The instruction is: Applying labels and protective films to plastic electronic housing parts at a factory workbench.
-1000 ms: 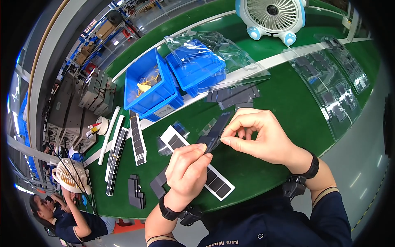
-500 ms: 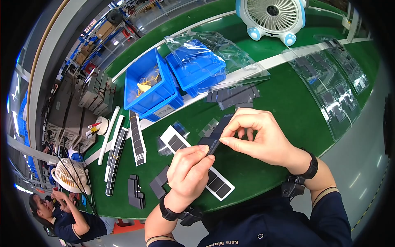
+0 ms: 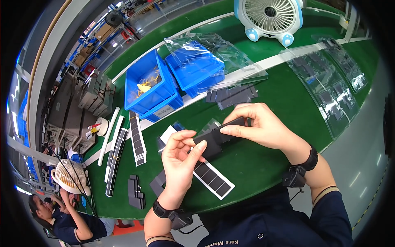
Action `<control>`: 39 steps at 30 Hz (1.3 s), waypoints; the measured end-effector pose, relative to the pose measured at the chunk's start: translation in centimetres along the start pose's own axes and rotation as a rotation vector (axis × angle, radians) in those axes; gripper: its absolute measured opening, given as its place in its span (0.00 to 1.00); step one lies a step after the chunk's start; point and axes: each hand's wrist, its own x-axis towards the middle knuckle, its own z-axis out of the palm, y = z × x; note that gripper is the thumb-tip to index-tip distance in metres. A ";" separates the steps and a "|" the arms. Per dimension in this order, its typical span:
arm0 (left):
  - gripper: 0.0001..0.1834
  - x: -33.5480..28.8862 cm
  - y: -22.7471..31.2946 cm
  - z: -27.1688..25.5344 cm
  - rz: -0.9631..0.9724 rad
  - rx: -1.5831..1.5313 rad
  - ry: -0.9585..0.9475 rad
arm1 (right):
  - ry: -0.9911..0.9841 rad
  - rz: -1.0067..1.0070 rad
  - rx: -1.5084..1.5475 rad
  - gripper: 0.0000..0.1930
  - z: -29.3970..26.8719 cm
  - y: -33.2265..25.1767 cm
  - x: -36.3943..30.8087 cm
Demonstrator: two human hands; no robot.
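Observation:
Between my two hands is a flat black pack (image 3: pixel 214 140) with a stepped edge, its broad face turned up. My left hand (image 3: pixel 179 154) grips its left end between thumb and fingers. At the other end, the thumb and fingers of my right hand (image 3: pixel 261 125) pinch it along the far edge. Beneath it on the green table lies a white strip with black rectangular stickers (image 3: pixel 216 182), partly covered by my left hand. A dark flat piece (image 3: pixel 158 182) lies beside my left wrist, with a small stack of black packs (image 3: pixel 135 192) to its left.
Beyond my hands lies a row of black packs (image 3: pixel 232 95). Two blue bins (image 3: pixel 154 103) stand farther back, one with yellow bits inside, and clear plastic trays (image 3: pixel 247 68) rest over the other. Filled clear trays (image 3: pixel 329 96) lie right. Sticker strips (image 3: pixel 117 160) and a fan (image 3: pixel 70 176) are left.
The black pack has turned from a steep, edge-on tilt to showing its broad face. My left hand has shifted its grip and opened its fingers wider; my right hand now grasps the far end.

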 end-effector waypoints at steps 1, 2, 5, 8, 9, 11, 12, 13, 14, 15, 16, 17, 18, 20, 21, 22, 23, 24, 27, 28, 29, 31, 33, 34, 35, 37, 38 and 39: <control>0.16 0.1 0.0 0.1 0.005 0.010 -0.007 | -0.006 0.008 0.154 0.12 0.3 0.3 0.1; 0.16 0.1 0.0 -0.1 0.007 0.007 -0.003 | -0.011 0.007 0.150 0.12 0.4 0.2 0.0; 0.12 0.4 0.0 -0.3 0.069 0.143 -0.129 | -0.033 0.065 0.287 0.11 0.5 -0.1 -0.1; 0.12 0.1 0.5 -0.3 0.182 0.378 -0.154 | -0.053 0.056 0.380 0.09 0.9 -0.2 -0.2; 0.12 0.1 0.5 -0.4 0.216 0.423 -0.156 | -0.049 0.055 0.390 0.09 0.9 -0.3 -0.3; 0.13 0.2 0.6 -0.4 0.252 0.477 -0.167 | -0.048 0.054 0.400 0.08 1.1 -0.3 -0.4; 0.13 0.2 0.7 -0.3 0.287 0.532 -0.183 | -0.029 0.059 0.417 0.07 1.2 -0.4 -0.4; 0.13 0.2 0.7 -0.3 0.286 0.531 -0.181 | -0.009 0.063 0.434 0.07 1.3 -0.4 -0.4; 0.13 0.2 0.7 -0.3 0.276 0.517 -0.179 | -0.011 0.064 0.434 0.07 1.3 -0.3 -0.4; 0.13 0.2 0.7 -0.3 0.266 0.503 -0.177 | -0.017 0.051 0.441 0.07 1.3 -0.2 -0.5; 0.13 0.1 0.5 -0.2 0.266 0.502 -0.177 | -0.021 0.038 0.447 0.07 1.3 -0.2 -0.5; 0.13 0.1 0.3 -0.3 0.254 0.431 -0.147 | -0.021 0.038 0.447 0.07 1.3 -0.2 -0.6; 0.13 0.0 0.2 -0.3 0.242 0.359 -0.117 | -0.010 0.032 0.458 0.07 1.4 -0.2 -0.6; 0.13 0.0 0.0 -0.4 0.219 0.304 -0.102 | -0.005 0.023 0.471 0.07 1.4 -0.1 -0.6; 0.14 -0.1 -0.1 -0.5 0.196 0.249 -0.090 | 0.001 0.028 0.479 0.07 1.4 -0.1 -0.6; 0.14 -0.1 0.0 -0.5 0.198 0.249 -0.088 | 0.007 0.032 0.487 0.07 1.5 -0.2 -0.6; 0.15 -0.1 0.0 -0.4 0.196 0.211 -0.074 | 0.005 0.031 0.486 0.07 1.5 -0.1 -0.6; 0.17 -0.2 0.0 -0.3 0.194 0.174 -0.060 | 0.005 0.033 0.497 0.07 1.5 -0.1 -0.6; 0.18 -0.2 0.0 -0.2 0.181 0.135 -0.053 | 0.005 0.033 0.514 0.07 1.6 0.2 -0.6; 0.18 -0.2 0.1 -0.2 0.182 0.135 -0.051 | 0.006 0.031 0.521 0.07 1.6 0.2 -0.6; 0.19 -0.1 0.2 -0.1 0.171 0.114 -0.041 | 0.004 0.031 0.521 0.07 1.6 0.2 -0.6; 0.19 -0.2 0.1 0.2 0.162 0.092 -0.030 | 0.005 0.041 0.513 0.07 1.6 0.2 -0.6; 0.16 -0.2 -0.1 0.4 0.223 0.028 0.010 | -0.001 0.041 0.511 0.07 1.6 0.1 -0.6; 0.16 -0.1 -0.1 0.2 0.224 0.028 0.011 | -0.007 0.040 0.509 0.07 1.6 0.1 -0.6; 0.15 0.0 0.0 -0.1 0.251 0.236 -0.075 | -0.008 0.039 0.509 0.07 1.6 0.1 -0.6; 0.15 0.1 0.3 -0.4 0.240 0.441 -0.195 | -0.018 0.054 0.536 0.07 1.6 0.2 -0.6; 0.15 0.1 0.3 -0.4 0.240 0.441 -0.193 | -0.019 0.054 0.535 0.07 1.7 0.3 -0.6; 0.15 0.1 0.3 -0.5 0.234 0.442 -0.180 | -0.016 0.057 0.550 0.07 1.7 0.5 -0.6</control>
